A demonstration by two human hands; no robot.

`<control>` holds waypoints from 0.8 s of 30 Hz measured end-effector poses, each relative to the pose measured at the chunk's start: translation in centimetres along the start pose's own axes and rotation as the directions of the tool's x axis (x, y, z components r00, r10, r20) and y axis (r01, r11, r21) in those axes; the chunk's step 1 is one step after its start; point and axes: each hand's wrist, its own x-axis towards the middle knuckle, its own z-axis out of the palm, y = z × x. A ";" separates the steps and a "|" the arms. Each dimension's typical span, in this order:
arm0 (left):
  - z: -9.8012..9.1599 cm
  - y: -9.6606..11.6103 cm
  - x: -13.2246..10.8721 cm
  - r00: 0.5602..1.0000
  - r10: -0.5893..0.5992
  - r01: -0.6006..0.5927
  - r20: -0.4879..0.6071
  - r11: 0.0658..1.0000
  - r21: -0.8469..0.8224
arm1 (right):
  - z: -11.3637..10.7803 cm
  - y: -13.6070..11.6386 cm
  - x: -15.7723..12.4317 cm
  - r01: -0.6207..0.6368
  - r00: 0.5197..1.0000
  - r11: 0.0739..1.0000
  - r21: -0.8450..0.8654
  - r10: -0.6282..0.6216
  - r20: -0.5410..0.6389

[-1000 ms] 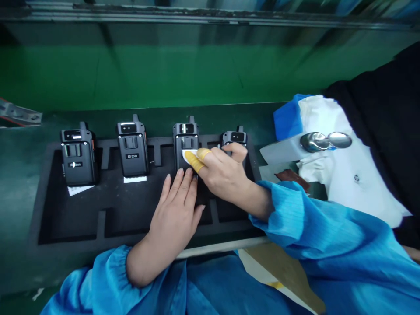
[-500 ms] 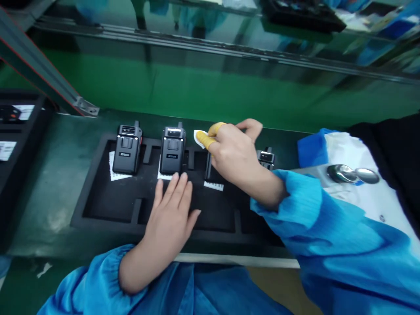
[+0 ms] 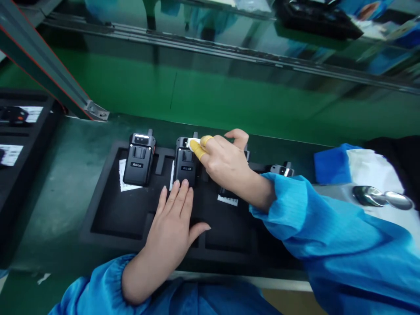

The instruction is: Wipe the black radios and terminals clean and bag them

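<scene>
A black foam tray (image 3: 108, 218) lies on the green belt and holds several black handheld radios standing in its slots. My left hand (image 3: 173, 223) lies flat on the tray, fingers stretched out, its fingertips touching the base of the second radio (image 3: 184, 168). My right hand (image 3: 226, 164), with yellow finger cots, pinches a small white wipe (image 3: 194, 143) against the top of that second radio. The first radio (image 3: 139, 159) stands to its left on a white slip. My right hand and sleeve hide most of a third radio; a fourth radio (image 3: 282, 169) peeks out behind the sleeve.
Another black tray (image 3: 19, 144) sits at the far left. A grey metal brace (image 3: 52, 74) slants down to the belt at upper left. At the right lie a blue pad (image 3: 331, 164), white cloth and a shiny metal dispenser top (image 3: 377, 197). A rail runs along the back.
My right hand moved left with the wipe, from above the third radio down onto the top of the second radio. My left hand stayed flat on the tray. The view shifted slightly.
</scene>
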 end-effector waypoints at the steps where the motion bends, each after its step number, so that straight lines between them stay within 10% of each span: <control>1: 0.0 0.0 0.0 1.000 0.000 0.000 -0.004 1.000 -0.002 | 0.0 -0.2 0.2 0.004 1.000 1.000 0.015 -0.004 0.027; 17: 0.0 -0.1 0.0 1.000 -0.021 0.019 -0.019 0.997 -0.071 | -0.6 -0.4 -2.1 -0.302 0.950 0.953 -0.025 0.303 0.075; 24: -0.1 -0.2 0.0 0.999 -0.039 0.041 0.025 0.994 -0.101 | -2.1 -4.0 -2.1 0.045 0.999 0.998 0.051 -0.045 0.009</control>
